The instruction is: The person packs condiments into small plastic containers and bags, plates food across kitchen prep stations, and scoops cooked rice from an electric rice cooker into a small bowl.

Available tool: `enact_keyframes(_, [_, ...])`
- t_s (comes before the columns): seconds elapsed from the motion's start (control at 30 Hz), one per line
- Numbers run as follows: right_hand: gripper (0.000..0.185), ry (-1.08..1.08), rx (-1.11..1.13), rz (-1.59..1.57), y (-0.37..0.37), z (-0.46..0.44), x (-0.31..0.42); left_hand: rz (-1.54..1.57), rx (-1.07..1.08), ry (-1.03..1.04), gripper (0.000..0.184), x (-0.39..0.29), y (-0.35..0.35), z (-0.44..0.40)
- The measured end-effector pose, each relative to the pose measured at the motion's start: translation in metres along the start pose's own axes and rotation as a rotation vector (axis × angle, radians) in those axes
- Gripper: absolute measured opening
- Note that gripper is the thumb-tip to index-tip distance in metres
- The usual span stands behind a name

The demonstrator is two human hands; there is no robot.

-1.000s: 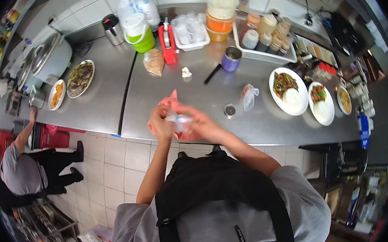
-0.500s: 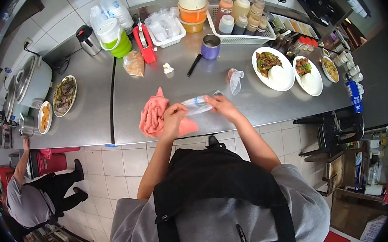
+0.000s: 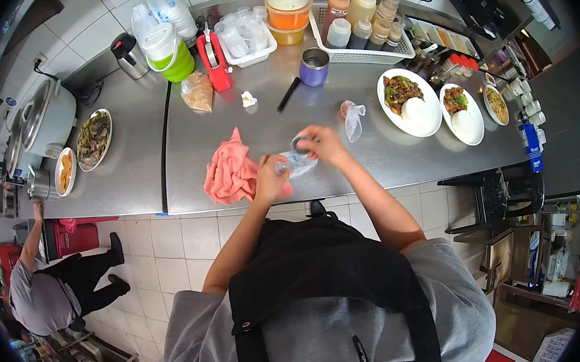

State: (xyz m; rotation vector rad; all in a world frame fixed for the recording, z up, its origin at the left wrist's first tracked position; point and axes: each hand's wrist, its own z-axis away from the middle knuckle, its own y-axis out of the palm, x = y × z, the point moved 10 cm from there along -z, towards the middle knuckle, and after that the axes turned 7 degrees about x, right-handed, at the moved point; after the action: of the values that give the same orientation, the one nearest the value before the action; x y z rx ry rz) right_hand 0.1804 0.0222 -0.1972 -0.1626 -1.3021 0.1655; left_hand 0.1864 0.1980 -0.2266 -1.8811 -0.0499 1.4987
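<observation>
My left hand (image 3: 272, 174) is closed on the edge of a clear plastic bag (image 3: 302, 166), which lies low over the steel counter. Between the fingers of my right hand (image 3: 325, 145) is a small round clear cup (image 3: 297, 144), held at the bag's upper edge. Whether the cup is inside the bag's mouth I cannot tell. A crumpled pink cloth (image 3: 230, 172) lies against my left hand. Beyond my right hand is a small knotted plastic bag (image 3: 354, 120) with something reddish in it. A black marker (image 3: 289, 95) and a purple tumbler (image 3: 315, 68) stand farther back.
Plates of food with rice (image 3: 416, 113) are on the right. A white basket of sauce bottles (image 3: 361, 49), a red tape dispenser (image 3: 215, 63) and a green jug (image 3: 172, 60) line the back. At far left, another person (image 3: 41, 292) reaches toward a metal pot (image 3: 38, 182).
My right hand has let go of the bag's right end and lifted the small cup from the counter to the bag. My left hand has shifted slightly right; the bag is now bunched.
</observation>
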Motion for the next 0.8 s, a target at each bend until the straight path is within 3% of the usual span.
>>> enact_keyframes(0.1, [0.026,0.032,0.099,0.226,0.038,-0.003,-0.016,0.059,0.007,-0.013,0.049,-0.004,0.004,0.001])
enact_keyframes(0.13, [0.037,0.011,0.067,0.448,0.043,-0.003,-0.009,0.057,0.004,-0.017,0.049,0.000,0.005,0.001])
enact_keyframes(0.17, [0.037,0.008,0.071,0.446,0.048,-0.001,-0.007,0.009,-0.018,0.051,0.053,-0.004,0.003,0.002])
enact_keyframes(0.23, [0.049,-0.040,-0.251,0.718,0.027,0.016,0.023,-0.038,-0.042,0.115,0.056,-0.017,-0.004,0.002])
enact_keyframes(0.3, [0.054,-0.029,-0.290,0.747,0.026,0.018,0.016,0.159,0.039,-0.017,0.056,-0.029,-0.014,0.001])
enact_keyframes(0.37, [0.059,-0.027,-0.339,0.781,0.019,0.010,0.007,0.226,0.060,0.015,0.056,-0.029,-0.018,-0.001])
enact_keyframes(0.43, [0.055,0.044,-0.041,0.663,0.032,-0.009,-0.023,0.290,0.081,0.046,0.055,-0.019,-0.023,0.003])
enact_keyframes(0.5, [0.052,0.032,-0.019,0.572,0.032,-0.010,-0.026,0.563,-0.034,-0.044,0.059,0.031,-0.029,0.006])
enact_keyframes(0.53, [0.050,0.024,0.009,0.483,0.034,-0.008,-0.026,0.350,-0.027,0.079,0.061,0.020,-0.036,0.003])
enact_keyframes(0.57, [0.050,0.023,-0.004,0.482,0.034,-0.005,-0.025,0.349,-0.020,0.090,0.061,0.020,-0.034,0.005])
enact_keyframes(0.63, [0.046,0.145,0.058,0.133,0.040,0.001,-0.038,-0.577,-0.032,0.351,0.060,-0.019,-0.018,0.016])
enact_keyframes(0.7, [0.046,0.189,0.072,0.138,0.046,0.006,-0.036,-0.418,0.049,0.363,0.065,-0.026,-0.008,0.009])
enact_keyframes(0.77, [0.048,-0.049,0.095,0.291,0.060,0.010,-0.015,0.304,0.305,0.194,0.073,-0.025,0.008,0.003])
enact_keyframes(0.8, [0.052,-0.103,0.049,0.274,0.061,0.012,-0.011,0.433,0.296,0.162,0.072,-0.031,0.004,0.003])
